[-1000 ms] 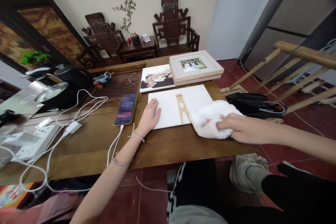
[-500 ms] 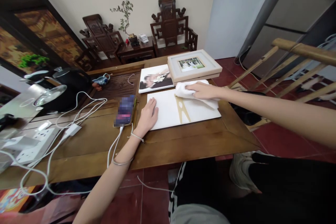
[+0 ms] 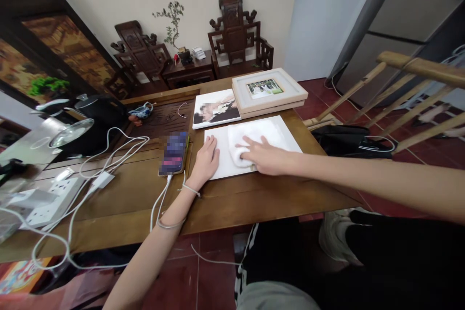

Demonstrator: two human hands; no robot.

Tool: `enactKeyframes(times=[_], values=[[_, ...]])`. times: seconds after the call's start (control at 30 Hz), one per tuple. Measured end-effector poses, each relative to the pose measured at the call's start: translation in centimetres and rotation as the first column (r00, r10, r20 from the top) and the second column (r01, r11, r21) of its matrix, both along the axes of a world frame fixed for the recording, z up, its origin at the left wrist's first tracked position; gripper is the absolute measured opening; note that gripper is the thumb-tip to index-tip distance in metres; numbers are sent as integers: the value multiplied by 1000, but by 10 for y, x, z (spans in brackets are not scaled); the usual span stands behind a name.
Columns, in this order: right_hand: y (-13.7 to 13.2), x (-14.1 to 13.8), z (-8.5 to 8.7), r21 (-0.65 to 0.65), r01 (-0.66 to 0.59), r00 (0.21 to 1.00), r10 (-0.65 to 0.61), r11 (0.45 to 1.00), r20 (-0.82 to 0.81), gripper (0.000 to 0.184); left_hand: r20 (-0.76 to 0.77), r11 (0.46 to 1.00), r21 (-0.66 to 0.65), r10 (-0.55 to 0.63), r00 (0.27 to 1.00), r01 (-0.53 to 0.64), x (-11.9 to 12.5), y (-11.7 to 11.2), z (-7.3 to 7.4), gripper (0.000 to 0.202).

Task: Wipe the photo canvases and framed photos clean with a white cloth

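On the table (image 3: 232, 208), the left hand (image 3: 206, 161) lies flat on the board's (image 3: 223, 166) left end, gripping nothing. The right hand (image 3: 268, 156), fingers spread rather than clenched, rests on the cloth (image 3: 254, 131) over the board's middle. Left is a phone (image 3: 173, 155); beyond, a photo (image 3: 218, 109) and, right, frames (image 3: 290, 85).

2 hands (image 3: 206, 159) (image 3: 267, 157) palm-down, arms (image 3: 366, 179) outstretched

From my end I watch a brown wooden table (image 3: 236, 208) carry a white rectangular board (image 3: 225, 165) near its front edge, a white-edged photo panel (image 3: 218, 110) and stacked pale wooden frames (image 3: 269, 101) just beyond; leftward I make out a purplish-screened smartphone (image 3: 174, 154) and a white plastic power strip (image 3: 58, 201).
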State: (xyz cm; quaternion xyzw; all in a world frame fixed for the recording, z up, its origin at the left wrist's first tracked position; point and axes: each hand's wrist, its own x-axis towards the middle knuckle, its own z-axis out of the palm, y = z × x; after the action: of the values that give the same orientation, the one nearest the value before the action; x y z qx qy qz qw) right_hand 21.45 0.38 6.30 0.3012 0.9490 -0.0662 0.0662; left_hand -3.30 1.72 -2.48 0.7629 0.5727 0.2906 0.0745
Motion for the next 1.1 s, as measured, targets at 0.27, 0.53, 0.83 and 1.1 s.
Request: enactKeyframes(times=[0.27,0.53,0.83,1.1], values=[[-73,17,8,-56,-101,994,103,993,23,63,17,1000,15,18,1000,-18,2,-1,-2,49],[-22,11,13,-110,-18,1000,18,994,3,58,7,1000,2,17,1000,-17,2,-1,-1,51],[65,-22,20,-16,78,997,-78,997,0,52,8,1000,3,-7,1000,7,0,0,1,49],[56,-27,8,-4,95,995,-95,995,-16,63,-15,1000,-8,-6,1000,6,-1,0,2,51]])
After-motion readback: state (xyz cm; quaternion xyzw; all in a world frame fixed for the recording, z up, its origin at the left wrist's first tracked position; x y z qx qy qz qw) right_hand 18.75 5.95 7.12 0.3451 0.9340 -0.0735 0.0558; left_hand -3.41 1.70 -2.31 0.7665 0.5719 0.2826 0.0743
